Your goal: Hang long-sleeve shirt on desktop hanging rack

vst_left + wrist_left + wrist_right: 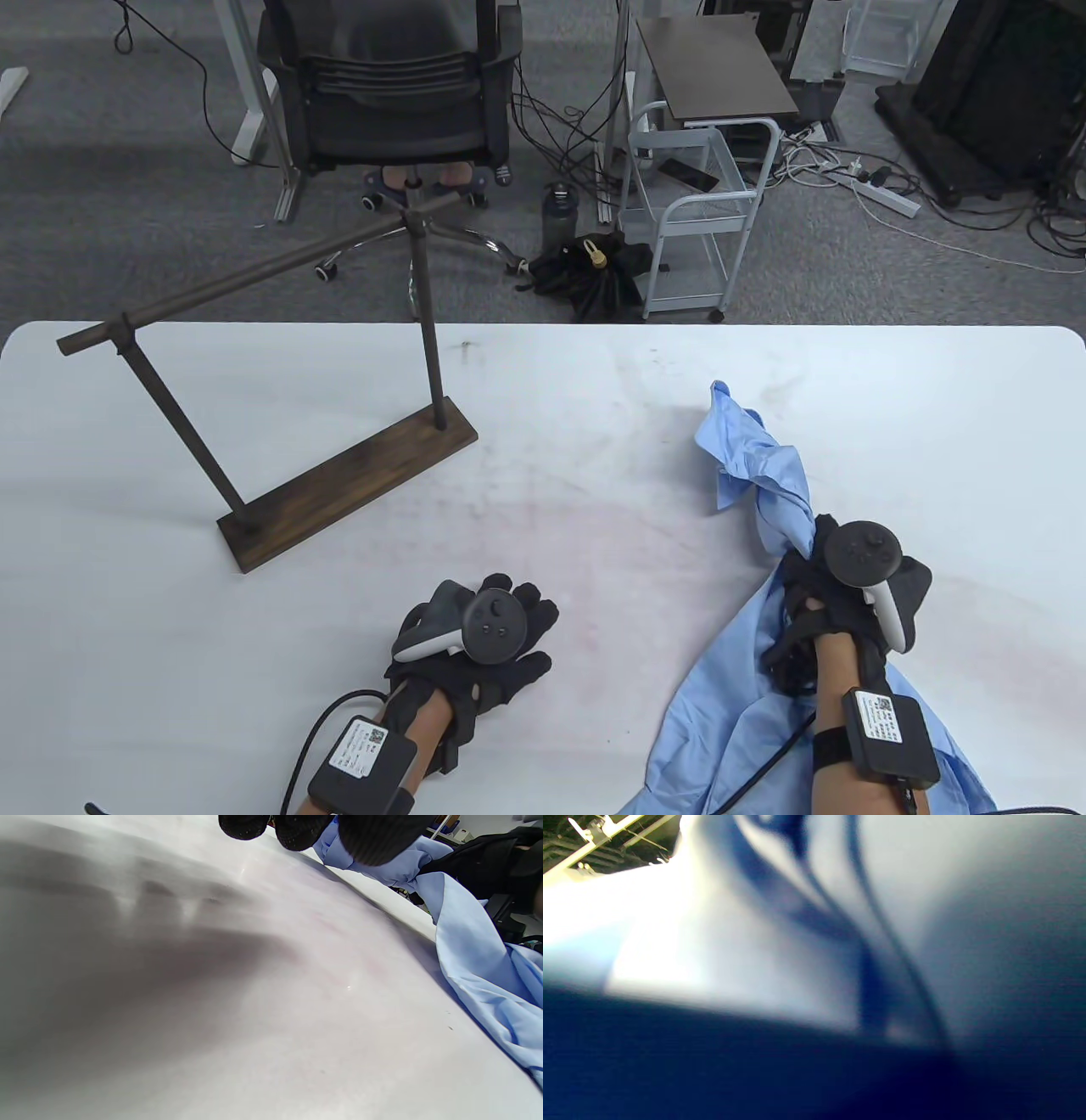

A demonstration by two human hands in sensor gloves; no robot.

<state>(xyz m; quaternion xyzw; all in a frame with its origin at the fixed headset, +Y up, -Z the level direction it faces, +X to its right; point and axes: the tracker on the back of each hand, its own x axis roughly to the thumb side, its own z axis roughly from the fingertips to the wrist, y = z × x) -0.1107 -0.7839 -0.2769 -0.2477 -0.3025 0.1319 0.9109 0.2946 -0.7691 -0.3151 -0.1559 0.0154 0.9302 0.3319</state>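
A light blue long-sleeve shirt [768, 475] lies bunched at the table's right and trails off the near edge. My right hand [836, 586] grips a gathered fold of it and holds it raised above the table. The shirt also shows at the right of the left wrist view [471, 955] and fills the right wrist view [755, 955], blurred. My left hand [501, 628] rests flat on the table, fingers spread, holding nothing. Its fingertips [297, 830] hang at the top of the left wrist view. The dark wooden hanging rack [339, 475] stands at the left, its rail [254, 276] bare.
The white table [594, 424] has faint stains at its middle. Beyond its far edge stand an office chair [390, 93], a white wire cart [704, 204], a black bag [594, 276] and floor cables.
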